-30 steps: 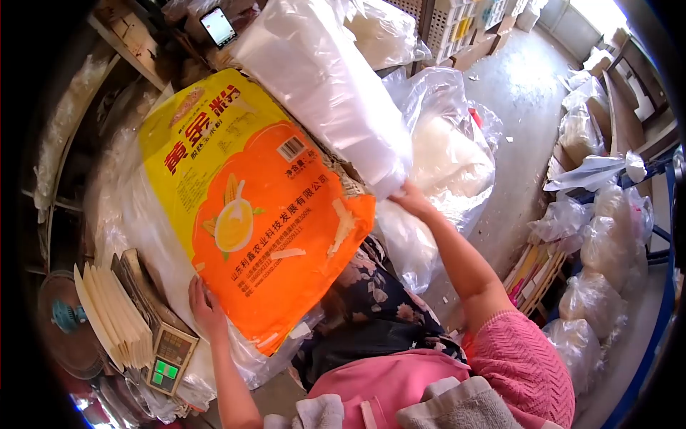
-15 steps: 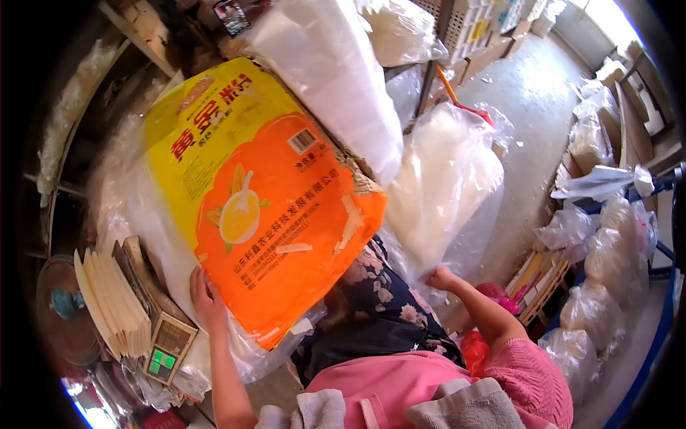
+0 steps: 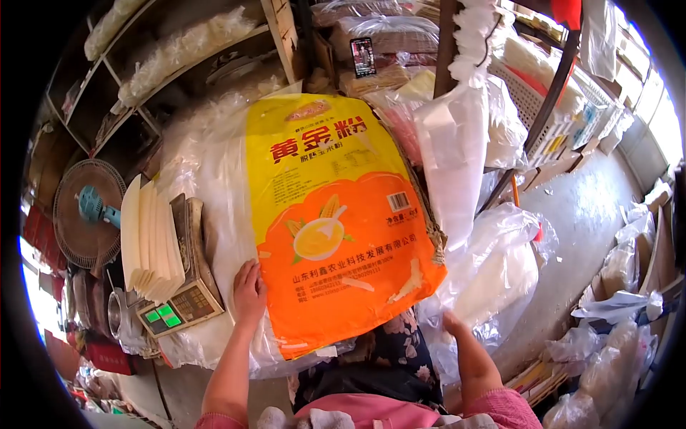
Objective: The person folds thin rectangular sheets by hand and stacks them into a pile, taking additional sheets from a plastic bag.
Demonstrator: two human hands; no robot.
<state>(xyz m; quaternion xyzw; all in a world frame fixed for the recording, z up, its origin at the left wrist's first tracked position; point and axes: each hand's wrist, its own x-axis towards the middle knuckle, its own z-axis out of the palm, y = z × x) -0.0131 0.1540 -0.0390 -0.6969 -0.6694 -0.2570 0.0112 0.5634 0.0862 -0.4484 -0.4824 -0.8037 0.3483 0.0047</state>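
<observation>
A yellow and orange printed sack lies flat in front of me, on a surface covered with clear plastic. My left hand rests at its lower left edge, fingers stretched out and holding nothing. On the other side, my right hand has its fingers closed at the lower edge of a large clear plastic bag with pale contents; the fingertips are partly hidden. Left of the sack stands a scale with a green lit display, bearing a stack of thin pale sheets.
Behind the scale is a round fan. A phone stands upright at the back, near a dark post and rolled white plastic. White crates are at back right. Plastic-wrapped bundles lie at lower right.
The view has turned left and up, so the scale, fan and phone show more fully. Both hands stay at about the same places, by the sack and the plastic bag.
</observation>
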